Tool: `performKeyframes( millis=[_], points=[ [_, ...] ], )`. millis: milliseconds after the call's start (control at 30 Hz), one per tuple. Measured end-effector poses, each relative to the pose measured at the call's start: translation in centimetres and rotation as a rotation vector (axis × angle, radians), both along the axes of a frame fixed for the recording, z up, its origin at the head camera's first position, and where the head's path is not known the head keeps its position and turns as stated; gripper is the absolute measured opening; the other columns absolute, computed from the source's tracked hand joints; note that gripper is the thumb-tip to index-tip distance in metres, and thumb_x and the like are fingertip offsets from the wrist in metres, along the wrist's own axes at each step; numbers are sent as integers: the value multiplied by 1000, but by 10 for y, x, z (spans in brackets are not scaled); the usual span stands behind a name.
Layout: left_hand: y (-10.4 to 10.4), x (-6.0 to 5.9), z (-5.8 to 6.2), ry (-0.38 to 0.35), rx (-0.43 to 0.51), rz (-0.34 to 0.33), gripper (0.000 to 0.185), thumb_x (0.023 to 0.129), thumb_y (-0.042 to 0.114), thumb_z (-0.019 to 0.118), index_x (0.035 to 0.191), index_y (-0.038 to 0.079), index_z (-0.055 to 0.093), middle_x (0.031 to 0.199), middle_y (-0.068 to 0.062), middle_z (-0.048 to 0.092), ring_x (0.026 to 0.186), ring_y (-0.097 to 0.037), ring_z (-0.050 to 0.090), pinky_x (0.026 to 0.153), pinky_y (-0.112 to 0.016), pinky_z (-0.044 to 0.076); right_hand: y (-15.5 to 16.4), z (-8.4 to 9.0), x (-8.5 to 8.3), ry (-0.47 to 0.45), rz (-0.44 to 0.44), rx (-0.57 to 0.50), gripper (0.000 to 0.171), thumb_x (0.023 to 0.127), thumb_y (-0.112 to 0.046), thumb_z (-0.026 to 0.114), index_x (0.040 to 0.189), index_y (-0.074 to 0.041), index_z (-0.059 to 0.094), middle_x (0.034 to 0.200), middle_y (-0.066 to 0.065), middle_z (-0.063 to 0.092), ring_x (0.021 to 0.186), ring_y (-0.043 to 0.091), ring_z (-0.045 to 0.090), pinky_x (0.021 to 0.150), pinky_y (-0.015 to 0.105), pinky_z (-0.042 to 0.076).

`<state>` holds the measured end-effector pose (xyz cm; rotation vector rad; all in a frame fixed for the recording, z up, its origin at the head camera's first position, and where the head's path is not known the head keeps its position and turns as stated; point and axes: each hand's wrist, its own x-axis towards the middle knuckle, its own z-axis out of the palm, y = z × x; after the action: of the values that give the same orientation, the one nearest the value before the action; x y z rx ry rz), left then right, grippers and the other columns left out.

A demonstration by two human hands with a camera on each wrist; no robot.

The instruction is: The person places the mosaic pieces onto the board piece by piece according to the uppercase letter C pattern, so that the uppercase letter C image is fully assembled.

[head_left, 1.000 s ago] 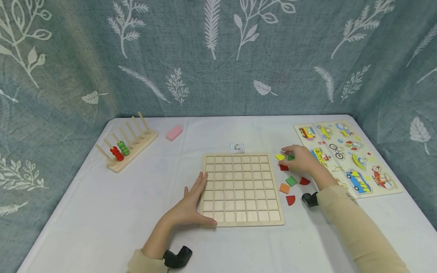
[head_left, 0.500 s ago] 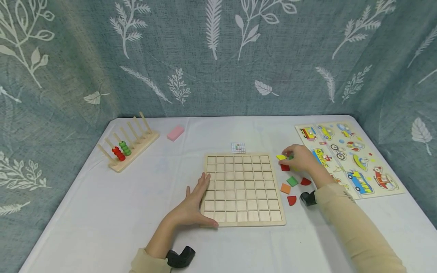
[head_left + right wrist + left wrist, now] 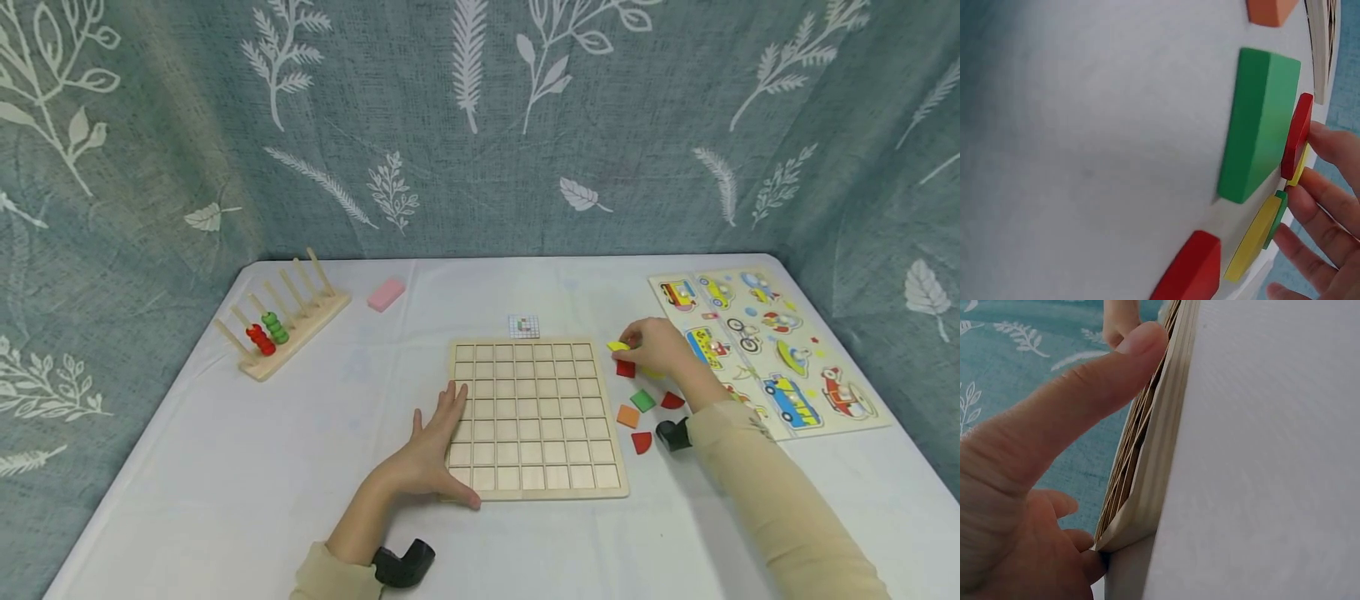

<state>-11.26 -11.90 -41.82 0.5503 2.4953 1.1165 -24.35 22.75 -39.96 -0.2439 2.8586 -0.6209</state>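
Nearest me, the person's left hand (image 3: 431,454) is lying flat with straight fingers on the near left corner of the wooden grid board (image 3: 534,417), thumb along its front edge, pressing it down onto the white table (image 3: 225,467); the wrist view is showing the thumb (image 3: 1085,394) running along the board's edge (image 3: 1160,444). Just right of the board, loose flat tiles are lying on the cloth: a red quarter-round (image 3: 640,442), an orange square (image 3: 627,415), a green square (image 3: 642,400) and another red piece (image 3: 672,401). A little farther, the right hand (image 3: 658,348) is reaching into the far end of that cluster, its fingertips (image 3: 1329,140) touching the edges of a red tile (image 3: 625,368) and a yellow tile (image 3: 617,345); the fingers are curling at them, but I cannot tell whether any tile is actually being pinched. These pieces are looking thin, stiff and light, likely smooth painted wood, so they would probably slide before lifting; the sensible hold is by opposite edges, thumb against fingertip. Beyond the hand, a vehicle puzzle (image 3: 765,346) is lying, and across the table a peg rack (image 3: 281,325) and a pink block (image 3: 386,293) are sitting near the curtain.
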Motion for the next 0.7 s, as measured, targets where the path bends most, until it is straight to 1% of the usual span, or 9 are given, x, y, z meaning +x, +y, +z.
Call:
performKeyframes(
  millis=[200,433,700],
  points=[
    [0,-2,-2,-4,-18,-5,138,48,32,90,146,4,-3,150,-18,-13,136,-33,-14,101,-57,-17,-1,1,0,-12,-5,-6,34,81,-25,69,100,3,65,96,17,62,87,28,56,78,42,45],
    [1,-3,0,-12,-24,-17,138,49,32,90,146,3,-4,149,-19,-15,136,-33,-16,100,-58,-17,-1,2,0,-10,-3,-19,32,80,-21,70,99,4,66,94,16,63,85,27,56,77,41,46],
    [1,-5,3,-19,-48,-31,137,49,32,90,145,1,-2,149,-20,-14,136,-34,-15,100,-59,-14,0,3,2,0,-2,-29,30,79,-19,70,99,4,66,94,16,63,85,27,56,78,41,46]
  ],
)
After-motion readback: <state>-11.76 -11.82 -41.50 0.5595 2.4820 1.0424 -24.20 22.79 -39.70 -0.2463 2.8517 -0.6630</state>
